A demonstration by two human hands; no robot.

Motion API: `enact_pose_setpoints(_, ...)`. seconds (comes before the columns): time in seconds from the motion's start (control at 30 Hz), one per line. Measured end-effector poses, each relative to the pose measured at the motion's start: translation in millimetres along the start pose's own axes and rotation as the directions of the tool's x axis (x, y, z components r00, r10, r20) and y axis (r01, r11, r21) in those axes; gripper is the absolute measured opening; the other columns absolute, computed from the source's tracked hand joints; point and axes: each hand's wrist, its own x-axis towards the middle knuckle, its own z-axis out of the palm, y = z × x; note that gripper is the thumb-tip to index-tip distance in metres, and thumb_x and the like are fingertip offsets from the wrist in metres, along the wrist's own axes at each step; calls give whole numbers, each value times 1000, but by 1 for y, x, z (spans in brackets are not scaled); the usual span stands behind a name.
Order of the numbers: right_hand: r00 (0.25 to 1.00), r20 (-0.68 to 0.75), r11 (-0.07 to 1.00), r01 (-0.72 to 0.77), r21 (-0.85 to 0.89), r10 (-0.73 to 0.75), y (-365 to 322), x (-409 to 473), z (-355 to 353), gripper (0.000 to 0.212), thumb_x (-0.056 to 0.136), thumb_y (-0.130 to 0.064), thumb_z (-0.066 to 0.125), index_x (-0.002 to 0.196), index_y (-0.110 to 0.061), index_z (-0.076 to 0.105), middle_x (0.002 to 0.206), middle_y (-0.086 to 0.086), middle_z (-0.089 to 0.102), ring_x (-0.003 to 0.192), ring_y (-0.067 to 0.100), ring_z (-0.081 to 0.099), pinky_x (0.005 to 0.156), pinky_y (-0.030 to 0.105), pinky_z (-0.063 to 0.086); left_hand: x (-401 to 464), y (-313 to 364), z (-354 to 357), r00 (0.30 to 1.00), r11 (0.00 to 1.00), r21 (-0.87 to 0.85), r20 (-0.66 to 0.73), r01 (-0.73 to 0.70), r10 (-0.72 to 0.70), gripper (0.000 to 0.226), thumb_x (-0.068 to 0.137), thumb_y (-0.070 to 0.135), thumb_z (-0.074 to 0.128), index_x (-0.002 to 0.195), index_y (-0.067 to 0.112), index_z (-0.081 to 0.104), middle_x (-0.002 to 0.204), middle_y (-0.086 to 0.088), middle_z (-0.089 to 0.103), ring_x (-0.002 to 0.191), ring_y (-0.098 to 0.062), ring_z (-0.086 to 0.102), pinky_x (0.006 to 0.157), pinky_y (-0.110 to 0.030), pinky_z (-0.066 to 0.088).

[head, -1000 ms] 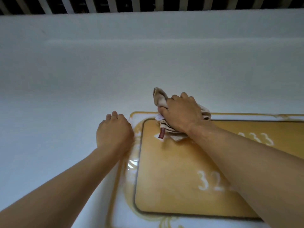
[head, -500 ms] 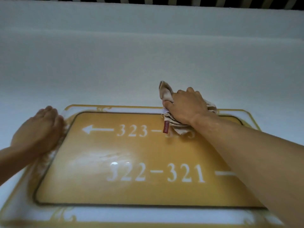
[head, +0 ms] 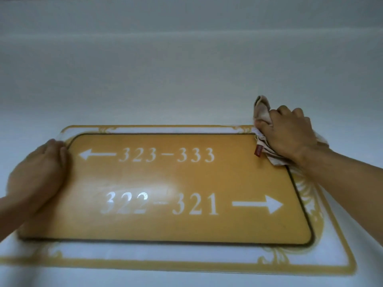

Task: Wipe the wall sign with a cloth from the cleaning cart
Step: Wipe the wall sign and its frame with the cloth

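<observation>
A yellow wall sign [head: 178, 183] with white room numbers, two arrows and an ornate yellow-edged white border fills the lower middle of the head view. My right hand [head: 290, 133] presses a crumpled beige cloth [head: 262, 112] with a small red tag against the sign's upper right corner. My left hand [head: 37, 175] lies flat on the sign's left edge, fingers together, holding nothing.
A plain white wall [head: 186, 69] surrounds the sign on all sides. A bright glare patch sits on the sign's lower middle, over the numbers 322.
My right hand has slid the cloth rightward along the sign's top edge, from the left corner to the right corner. The view has shifted so the whole sign shows.
</observation>
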Motion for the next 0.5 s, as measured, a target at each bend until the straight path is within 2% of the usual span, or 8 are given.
enact_pose_setpoints(0.1,1000,-20,999,-19,27,19,-1,-2,6,54,102,-53,36,121,-9,59,122,17,57,108,42,47,84,48,36,-16,36,-19,994,995,23,-35,-100,100,43,103,32,31,126,8,57,135,-27,56,121,-48,53,105,-59,42)
enact_pose_setpoints(0.17,999,-40,999,-20,40,22,0,-2,8,56,102,-55,35,122,-9,59,122,16,57,108,41,46,84,48,36,-26,65,-23,968,972,24,-90,-232,233,34,102,21,41,127,6,59,141,-26,54,126,-46,52,109,-54,40)
enact_pose_setpoints(0.23,999,-42,999,-21,37,22,0,-3,10,57,102,-56,34,123,-9,58,122,15,57,109,41,46,85,49,36,-33,101,-21,949,953,-36,-114,-299,294,31,101,15,50,128,8,61,144,-22,54,132,-42,50,111,-50,37)
enact_pose_setpoints(0.3,999,-42,999,-24,38,25,0,-4,11,57,102,-56,33,124,-9,57,122,15,56,109,41,46,86,49,36,-37,143,-13,957,953,-122,-118,-278,265,29,102,20,49,123,7,63,139,-23,58,130,-42,51,109,-48,39)
enact_pose_setpoints(0.37,998,-54,999,-10,35,12,0,-6,11,55,102,-55,34,123,-9,56,122,14,56,109,40,45,86,49,36,-37,174,-6,976,974,-114,-113,-198,185,31,101,24,46,117,3,61,129,-28,60,124,-46,51,106,-51,39)
enact_pose_setpoints(0.5,997,-76,1000,22,20,-21,1,-10,12,54,103,-53,31,121,-9,57,120,13,57,108,39,46,84,48,35,-37,184,-3,976,977,-149,-178,-154,127,32,99,27,47,115,2,60,120,-31,60,113,-48,54,99,-52,41)
